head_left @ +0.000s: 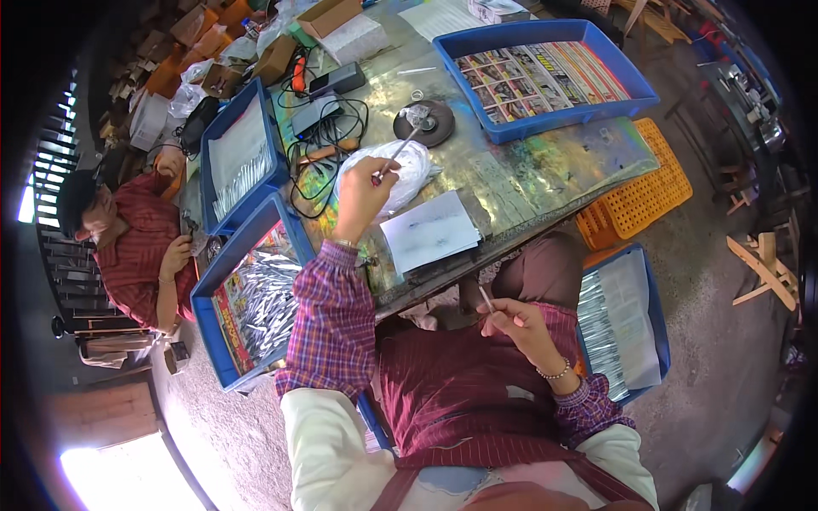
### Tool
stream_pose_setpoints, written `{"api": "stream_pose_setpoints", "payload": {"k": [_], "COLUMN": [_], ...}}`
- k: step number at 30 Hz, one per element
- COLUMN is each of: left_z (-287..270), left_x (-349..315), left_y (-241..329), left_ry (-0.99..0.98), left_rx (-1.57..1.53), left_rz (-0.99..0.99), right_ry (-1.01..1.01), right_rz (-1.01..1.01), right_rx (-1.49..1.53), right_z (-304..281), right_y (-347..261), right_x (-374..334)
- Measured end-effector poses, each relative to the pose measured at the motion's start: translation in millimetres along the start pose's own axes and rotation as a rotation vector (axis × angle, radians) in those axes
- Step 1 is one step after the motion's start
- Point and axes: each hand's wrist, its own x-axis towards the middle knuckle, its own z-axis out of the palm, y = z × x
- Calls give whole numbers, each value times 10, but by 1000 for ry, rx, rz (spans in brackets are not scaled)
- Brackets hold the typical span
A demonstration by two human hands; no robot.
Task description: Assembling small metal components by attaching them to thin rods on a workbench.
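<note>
My left hand (366, 194) is pinched round a thin rod (399, 152), perhaps a brush; I cannot make out its tip. The rod's far end reaches a small clear jar (418, 114), which stands on a dark round dish (437, 126). Under and beside this hand lies a white plastic bag (411, 175). My right hand (521, 330) is above my lap, fingers closed on a slim pale strip (486, 295) that points up and away. A stack of smudged white paper (433, 232) lies on the table between the hands.
A paint-stained table (545, 175) carries a blue tray (511, 134) lined with printed paper. Blue trays of slim metal pieces (268, 298) stand at left and low right (652, 332). Black cables (345, 128) and a yellow crate (656, 200) are near. Another person (141, 247) works at left.
</note>
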Motion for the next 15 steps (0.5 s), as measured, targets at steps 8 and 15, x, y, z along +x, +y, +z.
{"api": "stream_pose_setpoints", "payload": {"k": [8, 15], "left_z": [362, 169], "left_x": [93, 76], "left_y": [-240, -205], "left_ry": [69, 108], "left_rx": [257, 190], "left_rz": [21, 71], "right_ry": [3, 5], "right_rz": [35, 105], "right_rx": [38, -11], "right_z": [-61, -124], "right_y": [53, 68], "right_x": [-27, -51]}}
